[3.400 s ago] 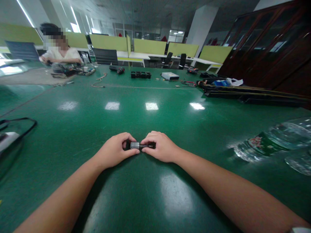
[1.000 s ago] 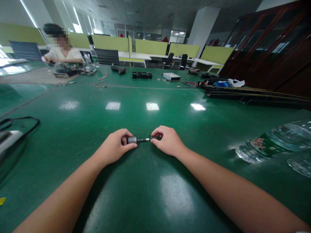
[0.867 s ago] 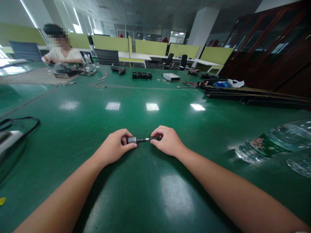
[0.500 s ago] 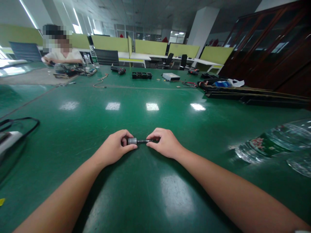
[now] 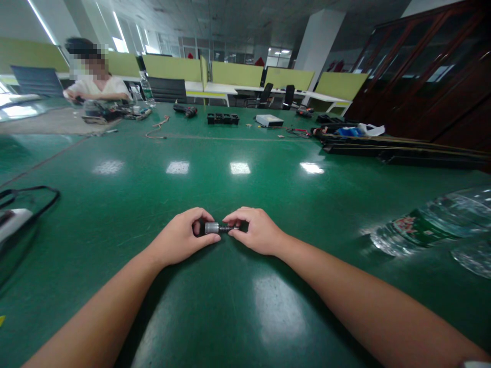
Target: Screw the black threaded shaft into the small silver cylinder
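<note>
Low over the middle of the green table, my left hand (image 5: 180, 237) grips a small grey metal cylinder (image 5: 211, 228) between thumb and fingers. From its right end a thin rod (image 5: 235, 228) points to the right. Around the rod, close against the cylinder, sits a small dark coil spring (image 5: 223, 229). My right hand (image 5: 257, 232) is closed about the spring's right end, thumb below and fingers above. Its fingers partly hide the rod's far end, and the cylinder's left end lies within my left hand.
Large clear plastic bottles (image 5: 425, 225) lie at the right. A black cable (image 5: 49, 190) and white device (image 5: 15, 222) are at the left. Across the table (image 5: 192, 189) are a black drill-like tool (image 5: 186, 110), black tray (image 5: 223, 118), white box (image 5: 269, 120) and a seated person (image 5: 97, 88).
The spring has moved left along the rod, from my right fingertips up against the cylinder, and the rod's tip shows past it. My right hand has shifted slightly left.
</note>
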The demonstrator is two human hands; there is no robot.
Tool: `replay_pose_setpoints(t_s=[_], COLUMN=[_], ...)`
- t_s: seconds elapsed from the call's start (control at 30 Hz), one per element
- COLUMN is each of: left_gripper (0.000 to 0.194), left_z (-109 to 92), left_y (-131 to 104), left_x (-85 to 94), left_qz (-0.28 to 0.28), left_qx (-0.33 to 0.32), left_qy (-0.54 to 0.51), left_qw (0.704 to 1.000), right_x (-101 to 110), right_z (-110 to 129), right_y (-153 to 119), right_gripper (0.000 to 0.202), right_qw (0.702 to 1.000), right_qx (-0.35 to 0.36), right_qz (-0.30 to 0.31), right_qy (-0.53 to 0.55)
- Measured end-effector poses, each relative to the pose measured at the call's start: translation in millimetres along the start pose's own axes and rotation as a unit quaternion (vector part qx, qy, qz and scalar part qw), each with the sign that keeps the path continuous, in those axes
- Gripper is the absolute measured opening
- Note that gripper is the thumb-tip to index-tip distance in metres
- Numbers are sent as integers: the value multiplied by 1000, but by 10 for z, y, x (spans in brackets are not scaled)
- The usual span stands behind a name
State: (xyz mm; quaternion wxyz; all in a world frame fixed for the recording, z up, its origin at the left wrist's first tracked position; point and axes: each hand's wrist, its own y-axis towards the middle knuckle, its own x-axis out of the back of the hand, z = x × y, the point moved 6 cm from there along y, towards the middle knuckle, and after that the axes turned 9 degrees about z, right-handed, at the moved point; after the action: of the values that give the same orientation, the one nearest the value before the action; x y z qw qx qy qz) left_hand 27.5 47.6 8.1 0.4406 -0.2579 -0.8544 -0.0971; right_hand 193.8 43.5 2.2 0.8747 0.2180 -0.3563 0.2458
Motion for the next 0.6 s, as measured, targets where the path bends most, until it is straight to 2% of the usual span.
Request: replay_pose_setpoints(t_s=[0.6], left_gripper=[34], left_z=[12], left_y=[14], left_x=[-15], left_qz=[12], left_qx=[1], left_qy=[4], left_qw=[1000], right_x=[-5], right_z=[32], right_y=[3], right_gripper=[17], right_qw=[1000], right_qx=[15], right_qz=[13], right_qy=[-15])
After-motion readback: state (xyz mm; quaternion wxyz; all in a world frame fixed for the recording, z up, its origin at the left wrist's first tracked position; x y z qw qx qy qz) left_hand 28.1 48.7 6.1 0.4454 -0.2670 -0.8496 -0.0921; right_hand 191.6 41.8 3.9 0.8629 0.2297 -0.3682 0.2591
